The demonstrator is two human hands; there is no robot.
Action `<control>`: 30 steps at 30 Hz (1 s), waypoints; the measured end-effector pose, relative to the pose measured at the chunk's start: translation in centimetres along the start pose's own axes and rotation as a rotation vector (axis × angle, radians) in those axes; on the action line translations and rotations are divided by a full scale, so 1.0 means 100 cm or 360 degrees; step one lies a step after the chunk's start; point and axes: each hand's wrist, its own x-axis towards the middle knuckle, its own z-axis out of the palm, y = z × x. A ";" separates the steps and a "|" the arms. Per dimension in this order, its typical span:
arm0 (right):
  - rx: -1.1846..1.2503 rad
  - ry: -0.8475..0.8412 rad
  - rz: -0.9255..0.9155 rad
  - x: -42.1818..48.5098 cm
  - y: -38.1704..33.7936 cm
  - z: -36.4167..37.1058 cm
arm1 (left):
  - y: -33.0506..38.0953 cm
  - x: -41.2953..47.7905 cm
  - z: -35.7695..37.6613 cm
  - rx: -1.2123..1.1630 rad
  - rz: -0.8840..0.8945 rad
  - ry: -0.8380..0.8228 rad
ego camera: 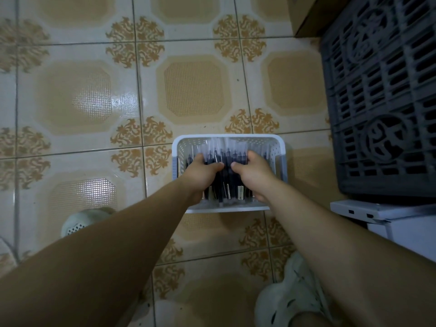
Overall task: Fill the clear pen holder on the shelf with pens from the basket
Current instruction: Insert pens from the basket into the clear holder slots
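I am reaching both arms down into the white basket [180, 159], which is sitting on the tiled floor [94, 67] near a dark slatted crate [382, 147]. My left hand [203, 173] and right hand [253, 174] are both curling round one bundle of dark pens [224, 159] lying in the basket, with my thumbs close together on top. My fingers are tucking under the bundle, so most of them are hidden, and my wrists are covering its near end. The far ends are blurring into pale caps. The crate is running off the right edge, and its round moulded emblems are too dim to read. A cardboard box [306, 17] is being cut off at the top.
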 end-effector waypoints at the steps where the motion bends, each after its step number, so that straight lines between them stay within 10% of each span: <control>1: 0.0019 0.0017 -0.0017 -0.001 -0.001 -0.001 | 0.000 -0.001 -0.001 -0.0027 0.0011 -0.0005; 30: 0.0124 0.0015 -0.0206 -0.011 -0.012 -0.005 | 0.005 -0.016 0.005 -0.0270 0.0147 -0.0184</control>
